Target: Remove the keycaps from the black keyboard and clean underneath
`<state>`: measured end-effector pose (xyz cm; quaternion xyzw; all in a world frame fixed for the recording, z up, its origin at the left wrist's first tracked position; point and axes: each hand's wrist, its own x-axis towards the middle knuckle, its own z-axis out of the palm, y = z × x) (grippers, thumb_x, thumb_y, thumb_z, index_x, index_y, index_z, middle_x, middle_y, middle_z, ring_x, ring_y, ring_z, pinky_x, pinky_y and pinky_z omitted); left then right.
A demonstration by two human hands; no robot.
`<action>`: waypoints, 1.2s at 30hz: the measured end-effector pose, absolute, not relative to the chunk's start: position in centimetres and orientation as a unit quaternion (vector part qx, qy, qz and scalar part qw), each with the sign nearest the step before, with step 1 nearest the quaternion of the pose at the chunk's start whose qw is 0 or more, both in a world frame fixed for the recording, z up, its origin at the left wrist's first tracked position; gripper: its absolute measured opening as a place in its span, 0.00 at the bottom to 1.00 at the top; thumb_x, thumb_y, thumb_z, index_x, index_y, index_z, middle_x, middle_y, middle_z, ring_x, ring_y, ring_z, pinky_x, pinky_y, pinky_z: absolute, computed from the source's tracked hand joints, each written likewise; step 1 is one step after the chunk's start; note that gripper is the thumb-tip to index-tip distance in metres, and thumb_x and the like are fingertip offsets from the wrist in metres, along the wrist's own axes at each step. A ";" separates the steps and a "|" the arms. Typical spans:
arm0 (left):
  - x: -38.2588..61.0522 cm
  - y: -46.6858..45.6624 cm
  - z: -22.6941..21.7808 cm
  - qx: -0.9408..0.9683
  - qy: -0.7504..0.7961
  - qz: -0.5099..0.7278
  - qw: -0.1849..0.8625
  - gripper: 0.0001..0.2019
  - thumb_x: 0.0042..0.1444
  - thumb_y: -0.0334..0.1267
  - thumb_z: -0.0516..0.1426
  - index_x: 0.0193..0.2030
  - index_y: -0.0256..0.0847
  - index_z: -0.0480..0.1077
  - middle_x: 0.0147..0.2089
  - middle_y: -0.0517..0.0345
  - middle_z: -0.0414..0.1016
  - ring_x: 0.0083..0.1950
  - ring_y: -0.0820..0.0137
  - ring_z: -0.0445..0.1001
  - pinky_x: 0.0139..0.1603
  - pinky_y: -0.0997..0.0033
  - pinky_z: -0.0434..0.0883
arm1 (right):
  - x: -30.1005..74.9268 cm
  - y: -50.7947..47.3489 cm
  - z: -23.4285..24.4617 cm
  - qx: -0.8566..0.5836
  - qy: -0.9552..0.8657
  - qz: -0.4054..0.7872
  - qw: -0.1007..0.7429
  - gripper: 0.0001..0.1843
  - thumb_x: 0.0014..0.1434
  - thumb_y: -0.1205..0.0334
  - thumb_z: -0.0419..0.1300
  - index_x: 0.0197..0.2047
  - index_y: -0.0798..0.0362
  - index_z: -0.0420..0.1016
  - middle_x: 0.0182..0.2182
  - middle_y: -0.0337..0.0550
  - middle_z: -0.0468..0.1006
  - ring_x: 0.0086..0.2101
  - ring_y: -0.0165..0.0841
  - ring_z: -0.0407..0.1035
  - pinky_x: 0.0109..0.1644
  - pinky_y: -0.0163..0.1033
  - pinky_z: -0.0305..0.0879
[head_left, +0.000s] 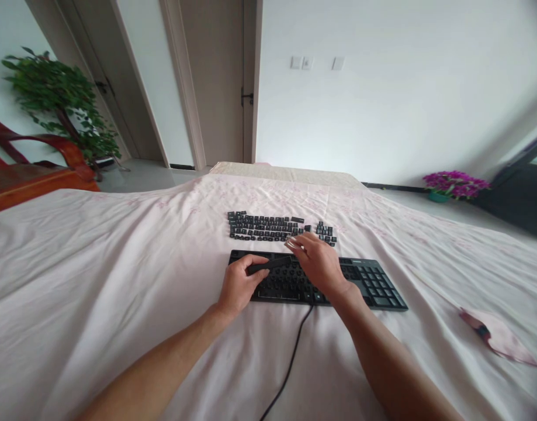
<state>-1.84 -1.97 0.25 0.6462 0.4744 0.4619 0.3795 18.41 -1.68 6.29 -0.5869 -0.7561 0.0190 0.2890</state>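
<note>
A black keyboard (pixel 384 283) lies on the pink bedcover. Many of its keys are off on the left and middle parts, while the number pad on the right keeps its caps. Above the keyboard, my left hand (pixel 239 286) pinches a slim black bar (pixel 270 265) between thumb and fingers; its exact kind is unclear. My right hand (pixel 321 263) is closed over the keyboard's upper middle, gripping a small, shiny wire-like tool (pixel 290 242) at its fingertips. Beyond the keyboard, removed black keycaps (pixel 259 225) are laid out in rows.
A black cable (pixel 290 368) runs from the keyboard toward me across the wrinkled bedcover (pixel 163 327). To the right lies a pink cloth-like piece (pixel 498 336). Farther off are a wooden chair (pixel 70 158), a leafy plant (pixel 53 93) and purple flowers (pixel 454 184).
</note>
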 end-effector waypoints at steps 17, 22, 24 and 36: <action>-7.2 3.2 -0.4 0.576 0.505 0.548 0.335 0.23 0.63 0.53 0.48 0.53 0.40 0.72 0.51 0.48 0.77 0.38 0.68 0.78 0.37 0.70 0.73 | 19.5 7.9 7.6 -0.627 -0.751 0.039 0.201 0.13 0.62 0.52 0.54 0.37 0.48 0.77 0.39 0.40 0.79 0.38 0.33 0.70 0.35 0.34 0.54; -8.8 5.3 -2.8 0.519 0.561 0.538 0.355 0.25 0.59 0.55 0.50 0.52 0.38 0.72 0.47 0.47 0.78 0.35 0.67 0.77 0.31 0.72 0.70 | 18.8 14.9 6.4 -0.685 -0.714 0.033 0.141 0.14 0.61 0.53 0.54 0.39 0.48 0.79 0.40 0.41 0.80 0.38 0.34 0.71 0.34 0.35 0.54; -8.9 5.6 -3.1 0.522 0.565 0.530 0.358 0.23 0.58 0.54 0.51 0.51 0.39 0.73 0.46 0.48 0.79 0.35 0.67 0.77 0.30 0.72 0.70 | 18.4 17.0 5.7 -0.692 -0.709 0.031 0.131 0.13 0.61 0.54 0.54 0.39 0.48 0.79 0.40 0.43 0.80 0.38 0.35 0.71 0.35 0.35 0.55; -8.6 5.9 -3.0 0.535 0.571 0.510 0.358 0.21 0.56 0.49 0.54 0.50 0.40 0.75 0.43 0.50 0.80 0.34 0.66 0.77 0.35 0.69 0.72 | 17.6 23.1 2.1 -0.702 -0.704 0.050 0.091 0.14 0.59 0.51 0.57 0.42 0.45 0.80 0.40 0.44 0.81 0.40 0.37 0.73 0.39 0.36 0.60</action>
